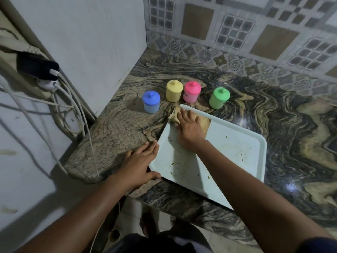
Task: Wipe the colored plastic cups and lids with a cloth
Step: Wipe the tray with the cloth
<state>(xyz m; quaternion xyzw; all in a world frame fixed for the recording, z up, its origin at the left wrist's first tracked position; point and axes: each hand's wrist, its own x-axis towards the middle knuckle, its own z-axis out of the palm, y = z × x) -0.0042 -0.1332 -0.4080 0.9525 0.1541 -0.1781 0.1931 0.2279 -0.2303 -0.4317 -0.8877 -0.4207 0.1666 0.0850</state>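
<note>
Several lidded plastic cups stand upright in a row on the counter: blue (151, 102), yellow (174, 90), pink (192, 91) and green (219, 97). In front of them lies a pale tray (237, 152) with brown stains. My right hand (189, 128) presses flat, fingers spread, on a tan cloth (204, 123) at the tray's far left corner. My left hand (140, 161) lies flat on the counter against the tray's left edge, with the thumb at the tray's near corner.
The marble-patterned counter (118, 128) ends at a white wall on the left and a tiled wall behind. A power strip (38, 67) with white cables hangs at the far left. The tray's near edge overhangs the counter's front edge.
</note>
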